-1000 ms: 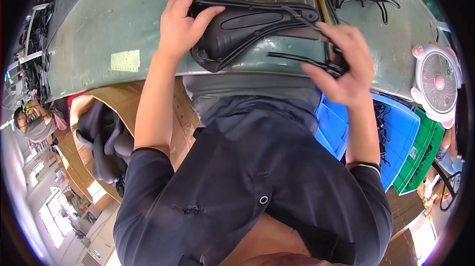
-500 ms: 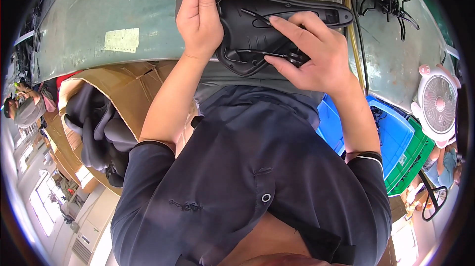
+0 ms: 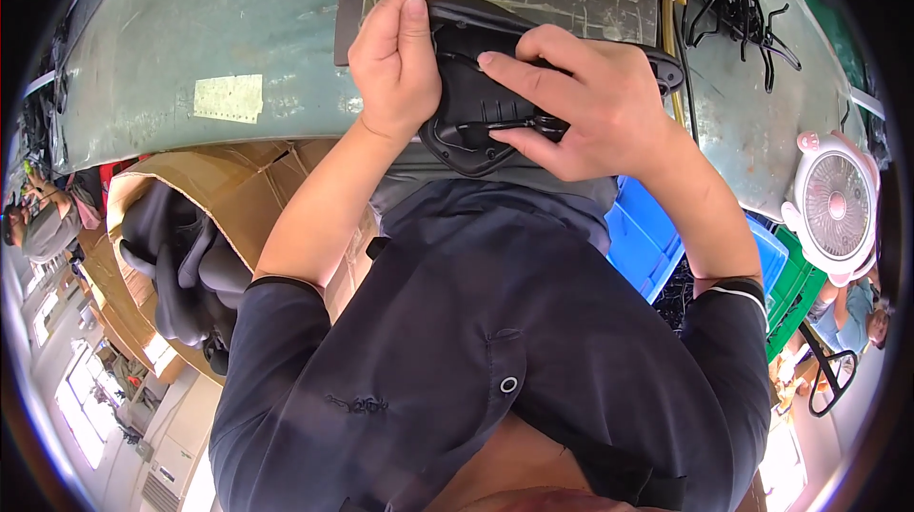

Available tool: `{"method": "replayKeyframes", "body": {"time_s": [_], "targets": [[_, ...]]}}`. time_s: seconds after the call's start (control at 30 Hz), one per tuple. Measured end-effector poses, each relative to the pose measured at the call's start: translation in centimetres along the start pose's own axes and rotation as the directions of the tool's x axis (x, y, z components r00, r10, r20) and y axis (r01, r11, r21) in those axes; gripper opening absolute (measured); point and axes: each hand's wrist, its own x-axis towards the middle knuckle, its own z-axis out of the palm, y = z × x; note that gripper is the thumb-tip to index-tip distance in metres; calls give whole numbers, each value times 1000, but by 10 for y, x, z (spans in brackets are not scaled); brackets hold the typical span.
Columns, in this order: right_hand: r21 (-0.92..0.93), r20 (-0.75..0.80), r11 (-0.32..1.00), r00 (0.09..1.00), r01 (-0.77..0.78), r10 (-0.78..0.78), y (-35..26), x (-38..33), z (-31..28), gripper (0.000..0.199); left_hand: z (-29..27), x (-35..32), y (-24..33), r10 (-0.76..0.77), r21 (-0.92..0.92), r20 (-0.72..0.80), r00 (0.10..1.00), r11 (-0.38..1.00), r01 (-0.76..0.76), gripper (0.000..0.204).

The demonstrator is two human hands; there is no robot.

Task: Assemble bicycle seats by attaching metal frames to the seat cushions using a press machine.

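Over the last second my right hand (image 3: pixel 605 108) had carried the wire saddle rails (image 3: pixel 514 123) leftward, from just off the narrow end of the black bicycle saddle (image 3: pixel 462 84) to over its hollow underside. That put both parts in one place, and I judged the work to be at the point of fitting one to the other (whether either end was seated, I couldn't tell, since my own knuckles covered much of it). The saddle had also come a little nearer in my view over the last half second.

The saddle lay underside up, wide end to the left and nose (image 3: pixel 669 69) to the right, at the near side of the green tabletop (image 3: pixel 286 46). My left hand (image 3: pixel 395 65) was wrapped on its wide left end, index finger along the far edge and left thumb (image 3: pixel 415 36) upright; the fingertips beneath were hidden. My right hand was clamped on the rails, with the right index finger (image 3: pixel 524 79) on the far side and the right thumb (image 3: pixel 522 147) on the near, spread apart across them. The near rail arm ran left past my thumb, over the shell; whether it touched there, I couldn't tell.
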Motion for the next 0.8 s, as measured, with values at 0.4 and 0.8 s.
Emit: {"method": "replayKeyframes", "body": {"time_s": [0.4,0.8], "targets": [[1,130,977,968,215,-213,28,27,-58,59,-10,30,33,539,242,363,760,733,-636,47],[-132,-569,841,735,-525,369,35,4,16,62,44,43,52,355,605,224,908,680,-415,13]]}}
